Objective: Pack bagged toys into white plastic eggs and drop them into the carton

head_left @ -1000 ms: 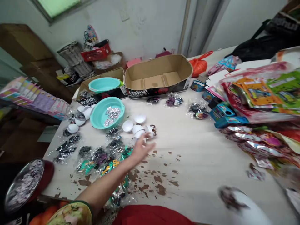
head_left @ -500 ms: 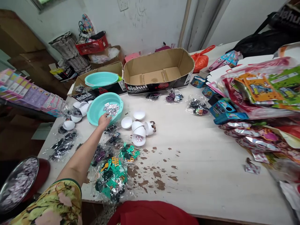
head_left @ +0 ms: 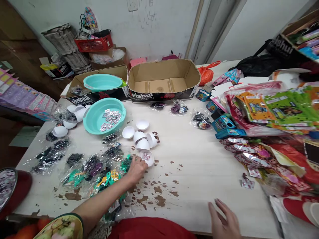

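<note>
My left hand (head_left: 136, 170) is at the near rim of a white plastic half-shell (head_left: 149, 159), its fingers closed on the edge. Small printed packets lie inside that shell. Just beyond it, more white half-shells (head_left: 143, 145) lean together, one with brown pieces (head_left: 156, 137) at its side. Over the table's front right part, my right hand (head_left: 223, 220) is open, fingers apart and slightly blurred, holding nothing. A turquoise basin (head_left: 92, 121) with a pile of small packets (head_left: 111, 117) stands behind and left of the shells. Clear bags of green and orange parts (head_left: 107, 181) lie beside my left forearm.
Two cardboard boxes (head_left: 161, 96) stand along the back, the left one holding another turquoise basin (head_left: 103, 82). Colourful packaging bags (head_left: 284, 109) pile up at the right. A red pot (head_left: 23, 187) of packets is at the left edge. Bagged dark parts (head_left: 200, 119) lie toward the back right.
My left hand has left the turquoise basin and come nearer and rightward to the white half-shell. My right hand has come into view at the lower right. The view has shifted somewhat.
</note>
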The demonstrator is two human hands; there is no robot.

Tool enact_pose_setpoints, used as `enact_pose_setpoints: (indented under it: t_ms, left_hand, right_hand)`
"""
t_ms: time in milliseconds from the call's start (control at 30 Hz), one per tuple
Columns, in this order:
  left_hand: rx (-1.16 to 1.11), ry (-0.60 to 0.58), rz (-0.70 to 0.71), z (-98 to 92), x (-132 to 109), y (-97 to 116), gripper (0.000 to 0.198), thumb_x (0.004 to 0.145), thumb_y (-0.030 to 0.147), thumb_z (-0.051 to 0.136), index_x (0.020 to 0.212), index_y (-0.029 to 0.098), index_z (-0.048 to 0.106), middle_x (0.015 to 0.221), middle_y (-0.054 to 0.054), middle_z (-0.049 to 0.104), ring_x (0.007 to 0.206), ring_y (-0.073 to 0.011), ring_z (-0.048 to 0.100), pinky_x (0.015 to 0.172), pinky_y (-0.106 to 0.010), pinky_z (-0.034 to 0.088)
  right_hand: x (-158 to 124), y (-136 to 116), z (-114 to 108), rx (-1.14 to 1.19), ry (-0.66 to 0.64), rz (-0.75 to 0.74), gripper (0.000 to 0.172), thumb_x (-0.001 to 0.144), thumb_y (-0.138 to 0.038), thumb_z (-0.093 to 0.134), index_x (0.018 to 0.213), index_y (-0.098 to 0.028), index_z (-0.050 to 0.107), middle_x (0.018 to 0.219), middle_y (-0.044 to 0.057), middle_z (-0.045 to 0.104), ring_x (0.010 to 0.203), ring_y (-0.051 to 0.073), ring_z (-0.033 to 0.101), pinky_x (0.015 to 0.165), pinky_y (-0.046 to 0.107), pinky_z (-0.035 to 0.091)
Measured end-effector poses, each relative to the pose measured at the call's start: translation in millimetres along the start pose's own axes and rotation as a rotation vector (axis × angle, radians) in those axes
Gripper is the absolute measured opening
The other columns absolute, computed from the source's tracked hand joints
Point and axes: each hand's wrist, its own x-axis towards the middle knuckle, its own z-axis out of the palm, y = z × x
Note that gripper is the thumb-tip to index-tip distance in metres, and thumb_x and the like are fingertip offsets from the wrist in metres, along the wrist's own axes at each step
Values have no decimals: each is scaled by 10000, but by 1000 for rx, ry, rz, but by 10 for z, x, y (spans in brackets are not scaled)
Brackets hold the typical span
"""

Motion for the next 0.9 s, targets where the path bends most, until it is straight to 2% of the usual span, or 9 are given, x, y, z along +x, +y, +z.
enact_pose_setpoints:
  t_ms: [167,233,300,400,467,533,667,800,900]
  left_hand:
    - [-45,20,249,164,-71,272,179,900,160,500,999,211,640,947,-73,668,986,-232,546,991,-461,314]
    - [-75,99,280,138,-121,298,266,914,203,494,1160,238,591,1132,-88,638,1120,-255,510,1039,-485,277]
    - [-115,186,225,52,-225,236,356,929,284,485,1283,260,515,1278,-96,572,1232,-280,445,1077,-517,229]
    - [-140,232,-70,-83,-445,34,548,881,456,542,1358,202,449,1329,-150,521,1250,-313,428,1067,-505,263]
    - [-122,175,-256,-111,-552,-94,819,750,560,662,1418,182,377,1395,-192,441,1264,-365,404,1041,-510,293]
    - [-105,64,-328,-81,-575,-170,1001,627,553,759,1459,221,313,1415,-196,408,1258,-403,405,1024,-524,302]
    - [-161,-32,-422,1,-467,-220,816,684,339,711,1420,232,375,1201,-140,574,1137,-334,527,1015,-482,324]
    - [-343,67,-372,-76,-456,-311,552,763,247,624,1298,228,489,1199,-87,616,1155,-270,535,1095,-469,256]
    - [-483,196,-308,-232,-500,-349,436,803,253,608,1234,246,542,1225,-69,614,1142,-254,543,1050,-431,339]
  right_hand:
    - [80,-399,842,140,-359,-172,380,840,-477,580,1095,-196,589,1196,133,510,1112,286,522,818,456,569]
    - [25,-506,1065,151,-483,-189,436,839,-478,588,1181,-211,544,1264,131,454,1116,277,513,808,442,569]
    - [-44,-577,1205,157,-556,-180,525,826,-493,601,1256,-215,483,1317,136,401,1099,270,518,797,433,568]
    - [-101,-655,1323,140,-572,-120,639,807,-519,603,1324,-202,402,1342,155,375,1051,265,544,771,415,560]
    - [-87,-703,1401,83,-555,-64,690,806,-525,582,1358,-175,361,1339,176,382,965,252,584,788,420,544]
    - [-37,-745,1502,7,-551,-35,675,806,-495,553,1348,-130,382,1308,196,425,871,240,609,809,426,523]
    - [125,-756,1662,-69,-561,-45,399,766,-310,468,1100,-136,601,1061,131,617,855,253,607,810,393,496]
    - [331,-645,1564,-117,-476,-4,378,738,-263,431,1036,-152,635,988,111,653,875,266,599,844,407,467]
    - [453,-589,1359,-125,-404,39,420,771,-338,454,1081,-104,616,1053,165,625,916,293,594,858,438,465]
